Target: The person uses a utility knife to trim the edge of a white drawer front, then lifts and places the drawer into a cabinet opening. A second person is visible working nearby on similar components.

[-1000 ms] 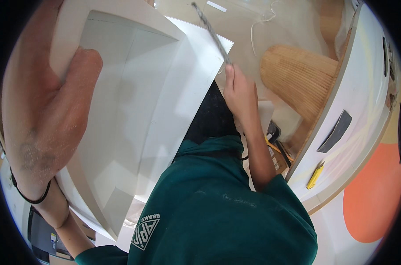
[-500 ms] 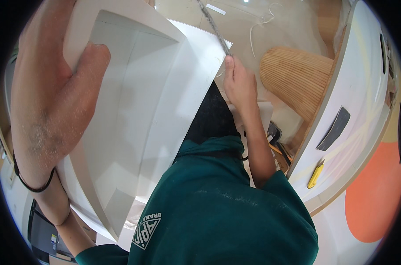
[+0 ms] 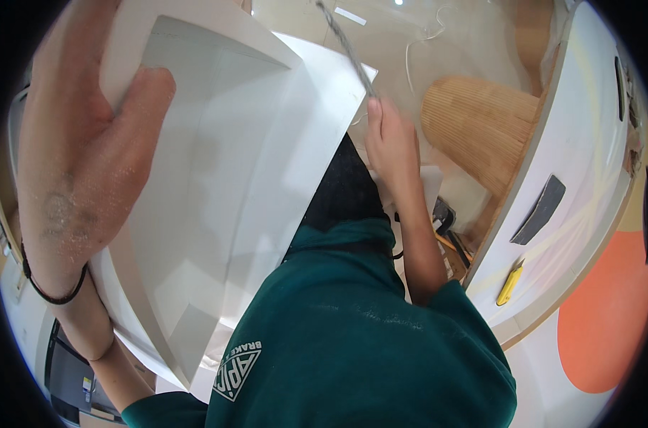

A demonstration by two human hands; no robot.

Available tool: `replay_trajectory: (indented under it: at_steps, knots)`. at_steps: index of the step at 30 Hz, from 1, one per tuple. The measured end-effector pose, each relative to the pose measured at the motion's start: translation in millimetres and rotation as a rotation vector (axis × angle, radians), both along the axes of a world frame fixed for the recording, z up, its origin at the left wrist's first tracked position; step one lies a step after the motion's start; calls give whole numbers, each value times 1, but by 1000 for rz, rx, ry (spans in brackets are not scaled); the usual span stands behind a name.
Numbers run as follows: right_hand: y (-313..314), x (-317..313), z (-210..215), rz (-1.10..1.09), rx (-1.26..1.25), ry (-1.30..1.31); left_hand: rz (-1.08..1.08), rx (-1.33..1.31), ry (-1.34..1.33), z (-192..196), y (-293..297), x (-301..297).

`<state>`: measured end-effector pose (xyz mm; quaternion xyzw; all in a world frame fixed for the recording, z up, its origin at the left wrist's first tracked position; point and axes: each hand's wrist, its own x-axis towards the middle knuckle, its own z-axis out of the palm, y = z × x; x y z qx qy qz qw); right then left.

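My left hand (image 3: 81, 164) grips the left side of a large white open box-like piece (image 3: 245, 164), thumb pressed on its inner face. A black band sits on that wrist. My right hand (image 3: 394, 146) is closed around the lower end of a thin grey rod-like tool (image 3: 344, 44), which slants up and left past the white piece's upper right corner. The hand is blurred. My dark green sweatshirt (image 3: 352, 335) fills the lower middle of the view.
A ribbed wooden cone-shaped object (image 3: 481, 132) lies right of my right hand. A curved white surface (image 3: 588, 143) on the right carries a dark grey flat piece (image 3: 541, 210) and a yellow tool (image 3: 509, 284). An orange round patch (image 3: 609, 314) lies lower right.
My left hand and the white piece have shifted slightly up and to the right. My right hand has moved a little with the rod and is now blurred.
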<state>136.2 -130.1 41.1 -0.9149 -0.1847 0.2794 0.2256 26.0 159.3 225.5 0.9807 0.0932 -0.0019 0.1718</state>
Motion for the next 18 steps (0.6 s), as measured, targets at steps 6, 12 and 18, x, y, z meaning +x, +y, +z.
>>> replay_trajectory:
  at_steps: [6, 12, 18]
  knots:
    - [-24, -26, 16, 13, -68, 46, -3, 3, 3, -3, -2, -1]
    - [-2, 10, -12, -16, 9, -56, -8, 12, 0, -1, -3, -1]
    - [-23, -25, 12, -26, -34, 23, -7, 14, -6, -4, -6, 0]
